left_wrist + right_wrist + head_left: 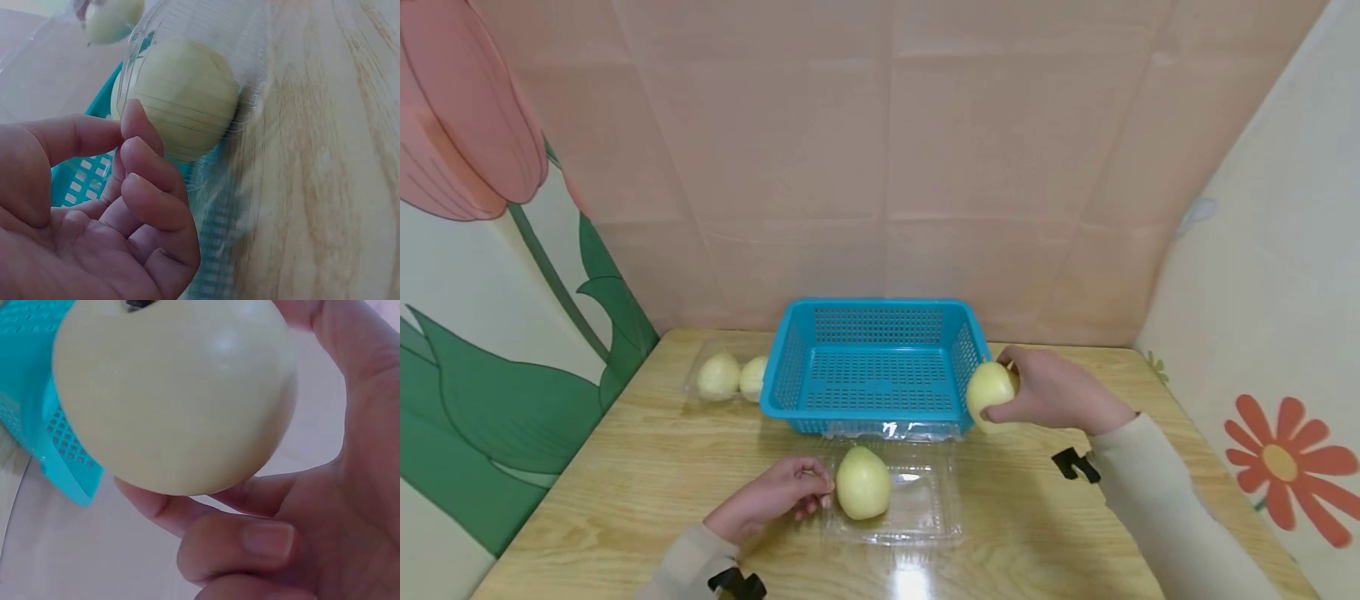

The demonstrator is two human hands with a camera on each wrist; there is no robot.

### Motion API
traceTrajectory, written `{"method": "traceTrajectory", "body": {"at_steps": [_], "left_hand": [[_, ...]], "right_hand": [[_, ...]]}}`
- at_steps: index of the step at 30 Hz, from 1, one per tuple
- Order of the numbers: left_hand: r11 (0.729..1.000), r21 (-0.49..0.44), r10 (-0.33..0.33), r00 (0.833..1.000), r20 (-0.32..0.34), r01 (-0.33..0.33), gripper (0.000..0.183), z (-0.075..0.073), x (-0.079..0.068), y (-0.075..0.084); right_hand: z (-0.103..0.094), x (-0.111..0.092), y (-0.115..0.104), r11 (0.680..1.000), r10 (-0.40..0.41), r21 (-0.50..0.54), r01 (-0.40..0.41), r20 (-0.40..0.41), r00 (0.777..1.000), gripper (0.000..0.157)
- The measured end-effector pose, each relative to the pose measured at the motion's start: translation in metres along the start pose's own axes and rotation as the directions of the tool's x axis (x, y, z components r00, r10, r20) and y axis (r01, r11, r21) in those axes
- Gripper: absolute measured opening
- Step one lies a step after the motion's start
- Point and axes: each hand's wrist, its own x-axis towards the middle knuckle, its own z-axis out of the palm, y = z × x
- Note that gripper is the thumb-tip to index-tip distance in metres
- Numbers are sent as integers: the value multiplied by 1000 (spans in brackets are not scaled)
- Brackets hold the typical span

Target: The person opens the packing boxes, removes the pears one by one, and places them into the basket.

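Note:
My right hand [1045, 387] grips a pale yellow-green pear [990, 390] between thumb and fingers, raised by the basket's right rim. The same pear [175, 394] fills much of the right wrist view. At the front, a second pear [862, 483] sits in the left part of a clear plastic container [925, 500]. My left hand [782, 492] is at that container's left side, and its thumb and index finger pinch the thin clear edge. The left wrist view shows this container edge [128, 69] rising beside the fingertips, with the pear behind it.
Behind the container stands a blue perforated basket [880, 379] with nothing in it. Left of the basket, another clear container [696, 367] holds two pears [718, 377], one partly hidden by the basket. A wall [887, 167] rises behind the wooden table [647, 467].

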Motion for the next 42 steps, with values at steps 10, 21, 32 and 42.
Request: {"method": "traceTrajectory", "body": {"at_steps": [10, 21, 32, 42], "left_hand": [[1000, 22, -5, 1000, 16, 5, 15, -4, 0, 3], [1000, 29, -9, 1000, 21, 8, 15, -3, 1, 3], [1000, 5, 1, 999, 36, -1, 13, -2, -1, 1], [1000, 1, -5, 999, 37, 4, 13, -5, -4, 0]], "right_hand": [[-2, 43, 3, 995, 28, 97, -22, -70, 997, 73], [8, 88, 7, 992, 108, 76, -104, -48, 993, 75], [27, 135, 4, 994, 96, 62, -95, -4, 995, 56], [42, 159, -4, 980, 198, 9, -198, 47, 979, 89]]}}
